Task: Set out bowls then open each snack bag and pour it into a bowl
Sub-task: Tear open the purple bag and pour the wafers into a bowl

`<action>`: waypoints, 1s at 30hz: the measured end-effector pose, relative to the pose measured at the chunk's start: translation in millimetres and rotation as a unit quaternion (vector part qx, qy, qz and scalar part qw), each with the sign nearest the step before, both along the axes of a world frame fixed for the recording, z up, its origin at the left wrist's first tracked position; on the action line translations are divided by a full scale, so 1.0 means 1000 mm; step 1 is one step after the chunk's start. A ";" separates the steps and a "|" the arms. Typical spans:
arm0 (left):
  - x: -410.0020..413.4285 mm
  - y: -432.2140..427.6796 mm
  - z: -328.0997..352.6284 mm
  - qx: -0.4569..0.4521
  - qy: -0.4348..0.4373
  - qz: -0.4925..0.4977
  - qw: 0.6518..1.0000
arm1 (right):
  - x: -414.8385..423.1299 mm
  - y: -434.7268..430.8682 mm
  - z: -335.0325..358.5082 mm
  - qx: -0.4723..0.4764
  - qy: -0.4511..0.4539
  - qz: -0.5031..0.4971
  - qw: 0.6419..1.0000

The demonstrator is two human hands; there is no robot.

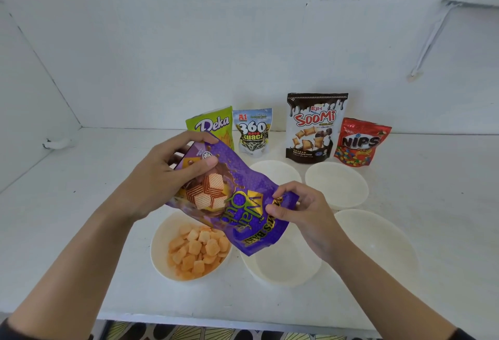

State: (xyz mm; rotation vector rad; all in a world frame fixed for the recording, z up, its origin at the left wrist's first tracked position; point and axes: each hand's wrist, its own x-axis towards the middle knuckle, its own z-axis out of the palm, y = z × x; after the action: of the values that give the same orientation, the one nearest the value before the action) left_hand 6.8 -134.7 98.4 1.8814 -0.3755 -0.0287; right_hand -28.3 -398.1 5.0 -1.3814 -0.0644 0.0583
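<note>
I hold a purple wafer-cube bag (243, 199) tilted, its top end pointing down to the right over an empty white bowl (286, 272). My left hand (172, 177) grips the bag's bottom end. My right hand (302, 210) pinches its top edge. A white bowl (162, 242) at the front left holds orange snack pieces. Three more empty white bowls sit at the middle (278, 172), the back right (337, 183) and the right (378, 239). Whether the bag's top is torn open is hidden.
Four sealed bags stand along the back wall: green Deka (213, 123), A1 360 Kuaci (252, 131), brown Soomi (314, 128), red Nips (360, 142). The white counter's front edge (243, 323) runs near my arms. A corner wall lies at the left.
</note>
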 end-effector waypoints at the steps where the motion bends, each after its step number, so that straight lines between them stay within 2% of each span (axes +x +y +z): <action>1: 0.000 -0.001 0.004 0.002 -0.007 0.000 1.000 | 0.001 -0.001 0.001 0.002 -0.003 -0.003 1.000; 10: -0.002 -0.008 0.032 0.010 -0.070 0.006 0.997 | 0.008 -0.003 0.014 0.058 -0.048 -0.011 0.997; 18: 0.003 -0.012 0.018 0.024 -0.036 -0.015 0.999 | 0.006 -0.004 -0.001 0.012 -0.017 -0.032 0.999; 22: 0.008 -0.005 0.015 -0.011 -0.003 -0.014 1.000 | 0.010 -0.005 0.008 0.012 -0.026 -0.023 0.999; 26: 0.011 -0.003 0.019 -0.049 -0.016 -0.010 0.999 | 0.015 -0.009 0.022 0.039 -0.035 -0.006 0.999; 30: 0.011 -0.006 0.029 -0.032 -0.039 -0.012 0.999 | 0.015 -0.009 0.024 0.037 -0.062 -0.011 0.997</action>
State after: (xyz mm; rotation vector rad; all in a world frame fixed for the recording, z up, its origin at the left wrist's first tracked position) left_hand 18.0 -140.3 127.5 1.8184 -0.4471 0.0393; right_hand -13.1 -407.5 29.2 -1.3099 -0.1541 -0.0482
